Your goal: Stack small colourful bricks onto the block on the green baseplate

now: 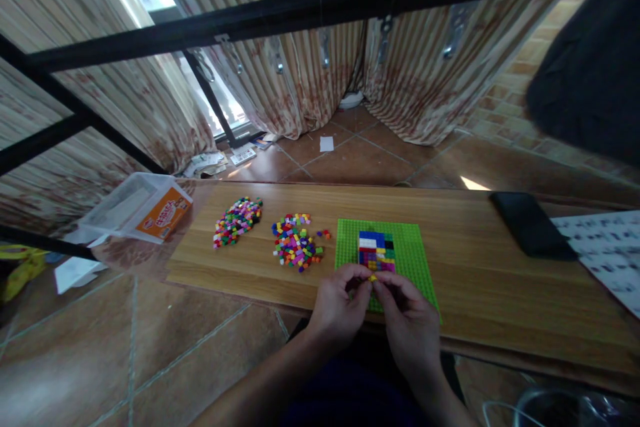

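Both hands meet over the near part of a green baseplate (pixel 425 273). Between the fingertips of my left hand (pixel 343 300) and my right hand (pixel 413 313) is a small yellow brick (pixel 373 277), pinched from both sides. Just beyond the fingers, a patch of coloured bricks (pixel 376 248) in blue, white, red, yellow, green and purple is set on the plate. My hands hide the near edge of that patch and part of the plate.
Left of the plate lie two piles of loose bricks, a nearer pile (pixel 296 243) and a farther pile (pixel 237 220), on the wooden table (pixel 480 247). A clear plastic box (pixel 127 210) is at the left end. To the right are a black phone (pixel 533 223) and a printed sheet (pixel 607 247).
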A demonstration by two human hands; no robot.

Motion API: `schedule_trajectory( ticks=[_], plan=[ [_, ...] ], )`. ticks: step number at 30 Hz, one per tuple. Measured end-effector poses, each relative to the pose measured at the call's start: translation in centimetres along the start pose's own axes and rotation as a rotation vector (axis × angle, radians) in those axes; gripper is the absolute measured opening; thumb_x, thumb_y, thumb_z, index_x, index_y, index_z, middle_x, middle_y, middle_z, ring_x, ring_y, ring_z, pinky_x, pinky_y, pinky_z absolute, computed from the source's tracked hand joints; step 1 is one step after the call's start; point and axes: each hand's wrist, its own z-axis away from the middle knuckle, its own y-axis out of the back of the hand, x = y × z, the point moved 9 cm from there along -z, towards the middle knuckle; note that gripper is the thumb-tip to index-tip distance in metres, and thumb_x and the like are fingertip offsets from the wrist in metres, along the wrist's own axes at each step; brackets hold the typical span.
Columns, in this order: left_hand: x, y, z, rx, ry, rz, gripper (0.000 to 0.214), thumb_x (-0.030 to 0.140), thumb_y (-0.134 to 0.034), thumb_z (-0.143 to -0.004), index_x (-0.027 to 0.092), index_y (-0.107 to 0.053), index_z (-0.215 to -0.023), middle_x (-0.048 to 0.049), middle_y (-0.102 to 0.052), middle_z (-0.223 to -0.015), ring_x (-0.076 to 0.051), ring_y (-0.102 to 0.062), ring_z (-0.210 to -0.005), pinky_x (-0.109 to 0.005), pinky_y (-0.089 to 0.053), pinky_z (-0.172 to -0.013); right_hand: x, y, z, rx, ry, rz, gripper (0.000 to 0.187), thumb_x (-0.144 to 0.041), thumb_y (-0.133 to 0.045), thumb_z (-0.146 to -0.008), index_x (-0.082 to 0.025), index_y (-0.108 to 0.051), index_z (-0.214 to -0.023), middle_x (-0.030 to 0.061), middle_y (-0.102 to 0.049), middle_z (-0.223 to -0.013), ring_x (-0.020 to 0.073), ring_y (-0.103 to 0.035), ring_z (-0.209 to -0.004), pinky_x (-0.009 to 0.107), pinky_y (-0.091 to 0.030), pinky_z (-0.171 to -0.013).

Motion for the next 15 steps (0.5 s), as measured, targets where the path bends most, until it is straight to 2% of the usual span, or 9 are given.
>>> schedule_trajectory(
  ticks=[8,12,15],
  plan=[
    [2.8,-1.6,-2.9,-0.097,-0.277,-0.533,0.015,0.017,-0.047,-0.092,0.020,-0.061,-0.096,-0.0053,-0.067,-0.097,-0.017,-0.064,-0.089,-0.029,-0.051,-0.081,-1.1,2.0,-1.7,0.025,0.149,0.136,0.023,-0.038,-0.058,-0.087,-0.024,-0.071,-0.099,0.0069,-0.071,-0.102,0.0208,-0.065,-0.096,0.037,-0.051,-0.084],
    [2.8,-2.4,-4.0,-0.147,-0.348,-0.779,0.020,0.021,-0.042,-0.095,0.019,-0.060,-0.103,-0.0074,-0.066,-0.101,-0.020,-0.063,-0.089,-0.031,-0.051,-0.078,-0.8,3.1,-2.3,0.065,0.146,0.153,0.023,-0.038,-0.057,-0.087,-0.023,-0.072,-0.096,0.0070,-0.070,-0.099,0.0200,-0.065,-0.092,0.035,-0.051,-0.080],
    [2.7,-2.8,-4.3,-0.171,-0.385,-0.859,0.023,0.021,-0.040,-0.096,0.018,-0.061,-0.104,-0.0082,-0.065,-0.101,-0.020,-0.063,-0.088,-0.032,-0.051,-0.078,-0.4,3.7,-2.6,0.103,0.142,0.165,0.021,-0.037,-0.058,-0.086,-0.022,-0.072,-0.092,0.0067,-0.070,-0.097,0.0194,-0.065,-0.090,0.035,-0.051,-0.079]
  ],
)
